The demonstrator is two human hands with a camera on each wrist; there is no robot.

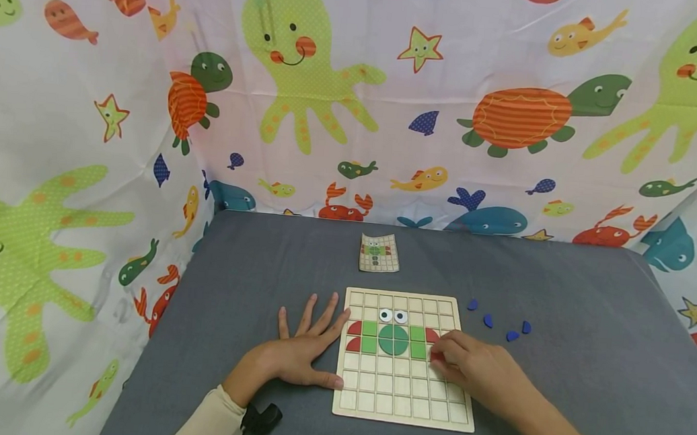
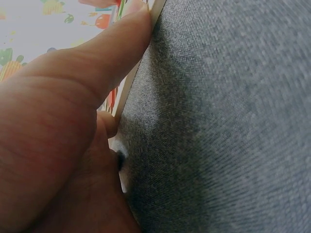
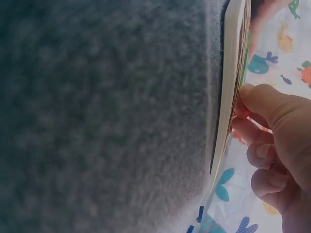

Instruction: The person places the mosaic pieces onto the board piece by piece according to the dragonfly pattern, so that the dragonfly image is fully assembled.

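A wooden grid board (image 1: 400,406) lies on the grey table. On it are two googly-eye pieces (image 1: 393,316), a dark green circle of quarter pieces (image 1: 393,340), light green squares (image 1: 369,336) and red rounded pieces (image 1: 354,336). My left hand (image 1: 299,355) is spread flat at the board's left side, thumb and a fingertip at its edge. My right hand (image 1: 483,372) pinches a red piece (image 3: 241,108) between thumb and finger, low over the squares at the right of the board. Its fingers partly cover that piece and another red piece (image 1: 431,334) above it.
Several small blue pieces (image 1: 488,320) lie to the right of the board's upper corner. A pattern card (image 1: 380,253) with a small grid picture lies behind the board. A curtain (image 1: 352,164) printed with sea animals hangs behind and beside the table (image 1: 588,342).
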